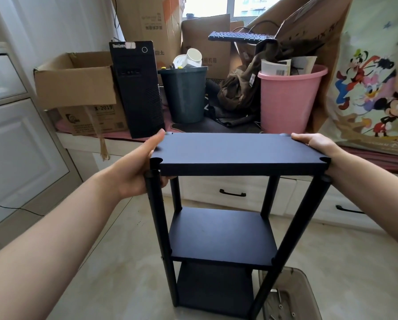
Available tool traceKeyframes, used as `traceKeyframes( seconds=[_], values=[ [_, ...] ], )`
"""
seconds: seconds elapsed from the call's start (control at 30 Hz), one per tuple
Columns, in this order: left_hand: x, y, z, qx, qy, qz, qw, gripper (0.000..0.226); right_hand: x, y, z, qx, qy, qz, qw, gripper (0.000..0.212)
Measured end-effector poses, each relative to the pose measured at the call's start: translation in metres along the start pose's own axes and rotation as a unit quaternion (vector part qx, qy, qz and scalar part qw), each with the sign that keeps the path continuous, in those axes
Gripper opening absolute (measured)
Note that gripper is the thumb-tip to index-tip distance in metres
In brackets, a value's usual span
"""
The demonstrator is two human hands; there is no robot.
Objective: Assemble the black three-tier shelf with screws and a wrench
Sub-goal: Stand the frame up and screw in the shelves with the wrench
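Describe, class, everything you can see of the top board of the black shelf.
The top board is a flat, matte black rectangle, like painted wood, with a rounded notch at each corner. It lies level on four black posts, above two lower boards. The left hand and right hand grip its short ends.

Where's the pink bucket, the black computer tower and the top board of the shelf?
pink bucket [285, 105], head view, on its front wall.
black computer tower [139, 93], head view, on its front panel.
top board [237, 147], head view, middle of its upper face.
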State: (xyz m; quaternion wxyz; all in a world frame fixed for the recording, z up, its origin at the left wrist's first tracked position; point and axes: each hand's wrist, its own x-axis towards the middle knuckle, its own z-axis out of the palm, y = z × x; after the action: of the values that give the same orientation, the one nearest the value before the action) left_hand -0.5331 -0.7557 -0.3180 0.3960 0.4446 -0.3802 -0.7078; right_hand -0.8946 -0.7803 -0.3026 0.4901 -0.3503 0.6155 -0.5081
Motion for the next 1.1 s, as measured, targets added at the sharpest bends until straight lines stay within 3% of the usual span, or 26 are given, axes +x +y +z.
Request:
traceKeyframes(
  seconds=[0.1, 0.23, 0.4, 0.57, 0.83, 1.1],
  values=[
    [-0.006, -0.002, -0.008, -0.005, -0.016, 0.012, 1.000, 0.033, 0.000, 0.002, 0.000, -0.004, 0.013, -0.011, 1.000, 0.040],
    [-0.008, 0.002, 0.000, 0.014, 0.020, 0.008, 1.000, 0.051, -0.002, 0.001, 0.000, -0.003, 0.007, -0.007, 1.000, 0.038],
    [-0.008, 0.005, 0.009, 0.035, 0.050, 0.004, 0.998, 0.038, -0.006, -0.001, 0.001, -0.005, -0.010, -0.009, 1.000, 0.017],
    [-0.007, 0.005, 0.011, 0.041, 0.066, 0.000, 0.997, 0.045, -0.010, -0.002, 0.000, 0.006, -0.038, 0.024, 0.999, 0.028],
    [-0.003, 0.007, 0.010, 0.068, 0.061, 0.023, 0.996, 0.061, -0.001, 0.002, -0.003, 0.007, -0.024, -0.012, 1.000, 0.023],
    [0.004, 0.011, 0.012, 0.077, 0.074, 0.046, 0.993, 0.043, -0.004, -0.001, 0.001, -0.004, 0.006, 0.012, 1.000, 0.017]
  ],
)
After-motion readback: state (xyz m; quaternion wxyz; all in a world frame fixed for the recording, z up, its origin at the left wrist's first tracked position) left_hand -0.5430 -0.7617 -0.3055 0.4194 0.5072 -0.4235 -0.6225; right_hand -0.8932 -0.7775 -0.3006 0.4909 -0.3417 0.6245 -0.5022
